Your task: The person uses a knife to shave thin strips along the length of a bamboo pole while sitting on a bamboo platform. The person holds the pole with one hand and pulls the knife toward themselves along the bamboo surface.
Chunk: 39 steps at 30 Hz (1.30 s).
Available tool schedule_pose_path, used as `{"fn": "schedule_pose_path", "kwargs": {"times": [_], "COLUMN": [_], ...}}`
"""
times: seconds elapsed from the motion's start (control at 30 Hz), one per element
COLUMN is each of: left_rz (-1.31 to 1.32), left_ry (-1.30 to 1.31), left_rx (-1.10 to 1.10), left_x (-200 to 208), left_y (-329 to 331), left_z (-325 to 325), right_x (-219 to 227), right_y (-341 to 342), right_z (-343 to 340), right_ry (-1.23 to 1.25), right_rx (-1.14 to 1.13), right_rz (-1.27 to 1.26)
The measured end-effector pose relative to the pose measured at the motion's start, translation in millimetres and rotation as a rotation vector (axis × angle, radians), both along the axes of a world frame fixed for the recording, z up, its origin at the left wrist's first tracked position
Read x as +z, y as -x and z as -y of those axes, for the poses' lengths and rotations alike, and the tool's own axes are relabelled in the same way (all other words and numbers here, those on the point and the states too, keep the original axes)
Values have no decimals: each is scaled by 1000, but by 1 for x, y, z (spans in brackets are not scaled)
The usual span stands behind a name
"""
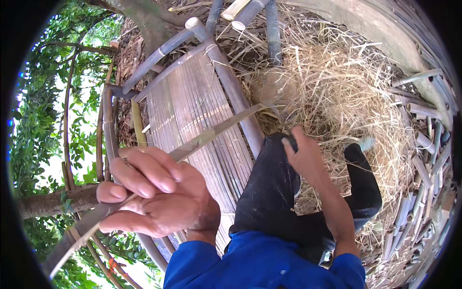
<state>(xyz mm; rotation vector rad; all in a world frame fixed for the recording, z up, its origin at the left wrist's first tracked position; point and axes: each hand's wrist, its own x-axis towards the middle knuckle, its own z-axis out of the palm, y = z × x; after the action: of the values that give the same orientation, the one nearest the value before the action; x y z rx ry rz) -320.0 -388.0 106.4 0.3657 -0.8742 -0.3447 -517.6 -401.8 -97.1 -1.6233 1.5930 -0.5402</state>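
My left hand is raised close to the camera, palm up, its fingers curled around a long flat bamboo strip. The strip runs slantwise from the lower left, through the hand, to a thin far end above the bench's right rail. Part of it is hidden behind my fingers. My right hand is bent beside my dark-trousered knee, apart from the strip. A small dark shape shows between its thumb and forefinger; what it is I cannot make out.
A bamboo bench with a slatted seat stands ahead on the left. Pale shavings cover the ground to the right. Cut bamboo pieces line the right edge. A pole fence and leaves are at left.
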Motion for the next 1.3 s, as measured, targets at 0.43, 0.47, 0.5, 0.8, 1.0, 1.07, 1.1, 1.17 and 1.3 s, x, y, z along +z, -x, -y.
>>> {"fn": "schedule_pose_path", "kwargs": {"times": [0.43, 0.47, 0.5, 0.8, 1.0, 1.07, 1.1, 1.17, 1.3], "left_rz": [217, 216, 224, 160, 134, 145, 142, 92, 116], "left_ry": [-5, -6, -21, -3, -65, -44, -33, -58, -90], "left_rx": [-69, -76, -83, 4, 44, 72, 72, 54, 93], "left_x": [-25, -25, -25, -28, -23, -23, -22, -21, -26], "left_y": [10, 12, 13, 17, 8, 10, 12, 10, 4], "left_z": [-32, -33, -35, -38, -36, -38, -36, -32, -38], "right_x": [130, 128, 123, 96, 97, 74, 41, 26, 46], "right_y": [-31, -32, -31, -40, -41, -42, -36, -30, -36], "right_z": [-65, -64, -63, -65, -63, -56, -32, -14, -37], "right_ry": [619, 689, 594, 578, 560, 595, 540, 489, 475], "right_rx": [81, 74, 126, 287, 341, 332, 233, 130, 219], "right_rz": [352, 328, 203, 184, 165, 161, 68, -23, 98]}}
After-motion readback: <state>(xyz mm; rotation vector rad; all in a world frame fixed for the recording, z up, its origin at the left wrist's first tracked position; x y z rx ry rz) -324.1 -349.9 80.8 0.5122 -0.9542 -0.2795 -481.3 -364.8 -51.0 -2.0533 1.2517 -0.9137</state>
